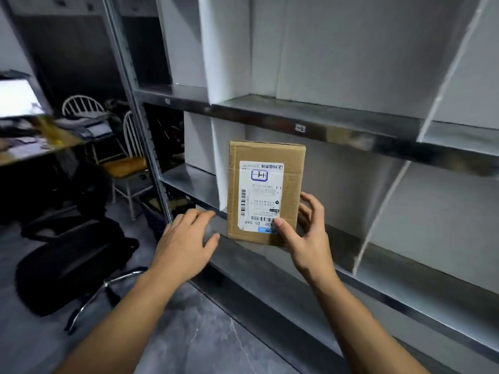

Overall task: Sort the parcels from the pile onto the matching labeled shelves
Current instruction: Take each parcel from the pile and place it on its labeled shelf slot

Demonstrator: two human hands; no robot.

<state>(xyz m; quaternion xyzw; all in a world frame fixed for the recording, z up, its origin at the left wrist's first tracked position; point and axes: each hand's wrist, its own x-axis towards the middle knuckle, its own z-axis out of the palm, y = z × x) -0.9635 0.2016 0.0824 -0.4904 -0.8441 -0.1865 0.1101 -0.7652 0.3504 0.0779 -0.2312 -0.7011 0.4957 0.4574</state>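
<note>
A brown cardboard parcel (pixel 266 191) with a white shipping label stands upright, its lower edge at the front of a grey metal shelf (pixel 243 255). My right hand (pixel 302 233) grips its lower right corner, thumb on the label and fingers behind the box. My left hand (pixel 186 238) hovers just left of the parcel near the shelf's front edge, fingers loosely spread, holding nothing. A white divider (pixel 222 168) stands right behind the parcel's left side. A small label tag (pixel 300 128) sits on the edge of the shelf above.
The shelving unit has several bays split by white dividers (pixel 378 211). To the left are a black office chair (pixel 73 263), white wooden chairs (pixel 127 168) and a cluttered desk (pixel 27 147) with a screen. The floor is grey stone.
</note>
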